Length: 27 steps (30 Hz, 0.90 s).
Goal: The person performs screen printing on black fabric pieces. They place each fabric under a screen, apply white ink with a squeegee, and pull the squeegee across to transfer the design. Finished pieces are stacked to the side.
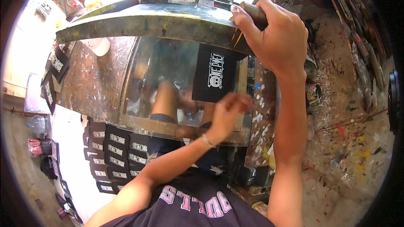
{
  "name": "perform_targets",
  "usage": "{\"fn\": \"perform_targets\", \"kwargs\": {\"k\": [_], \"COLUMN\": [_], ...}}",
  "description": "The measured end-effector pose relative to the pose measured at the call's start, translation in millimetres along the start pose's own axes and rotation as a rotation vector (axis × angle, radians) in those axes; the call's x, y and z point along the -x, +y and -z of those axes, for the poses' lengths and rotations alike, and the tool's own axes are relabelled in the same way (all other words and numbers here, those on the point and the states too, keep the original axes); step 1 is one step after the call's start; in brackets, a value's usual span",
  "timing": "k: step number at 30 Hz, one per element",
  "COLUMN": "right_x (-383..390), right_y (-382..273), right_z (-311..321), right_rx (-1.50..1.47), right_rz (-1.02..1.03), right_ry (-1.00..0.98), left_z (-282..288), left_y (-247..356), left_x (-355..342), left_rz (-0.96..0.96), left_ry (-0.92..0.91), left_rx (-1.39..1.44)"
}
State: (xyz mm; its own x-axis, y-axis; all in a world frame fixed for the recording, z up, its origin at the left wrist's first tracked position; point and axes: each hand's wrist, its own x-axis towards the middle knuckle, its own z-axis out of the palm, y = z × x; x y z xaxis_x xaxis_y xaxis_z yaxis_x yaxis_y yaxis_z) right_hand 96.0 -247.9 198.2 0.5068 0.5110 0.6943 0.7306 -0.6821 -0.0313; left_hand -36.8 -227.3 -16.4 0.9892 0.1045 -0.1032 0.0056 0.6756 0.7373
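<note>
My right hand [273,38] grips a wooden handle [252,12] at the right end of a raised, paint-stained screen frame [147,24]. Under the frame lies a glass panel [160,59] in a wooden surround. A black fabric piece [223,65] with a white skull-and-lettering print rests on the glass's right part. My left hand [229,111] is just below the fabric's lower right corner, its fingers curled and smeared by motion; whether it holds anything I cannot tell.
A translucent container [97,45] sits on the stained bench [88,80]. Printed black pieces [58,63] hang at left, and several more [118,159] lie on a white surface below. A plastic bottle [38,124] stands at left. Boards [355,38] lean at right above the paint-spotted floor [341,151].
</note>
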Motion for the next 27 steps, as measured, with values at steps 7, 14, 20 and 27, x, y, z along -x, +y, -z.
{"fn": "perform_targets", "kwargs": {"k": [7,14,20,27], "right_x": [5,1,-6,-9], "right_y": [0,6,3,1], "right_z": [0,-2,1,7], "right_rx": [0.021,0.095,0.003,0.033], "right_rz": [-0.020,0.048,-0.001,-0.092], "right_ry": [-0.015,0.028,-0.014,-0.032], "left_z": [-16,63,114,125], "left_y": [113,79,77,82], "left_x": [-30,18,-34,32], "left_rz": [-0.109,-0.314,-0.447,-0.199], "left_ry": [0.209,0.352,0.371,0.205], "left_rx": [0.234,-0.627,-1.319,-1.559]}}
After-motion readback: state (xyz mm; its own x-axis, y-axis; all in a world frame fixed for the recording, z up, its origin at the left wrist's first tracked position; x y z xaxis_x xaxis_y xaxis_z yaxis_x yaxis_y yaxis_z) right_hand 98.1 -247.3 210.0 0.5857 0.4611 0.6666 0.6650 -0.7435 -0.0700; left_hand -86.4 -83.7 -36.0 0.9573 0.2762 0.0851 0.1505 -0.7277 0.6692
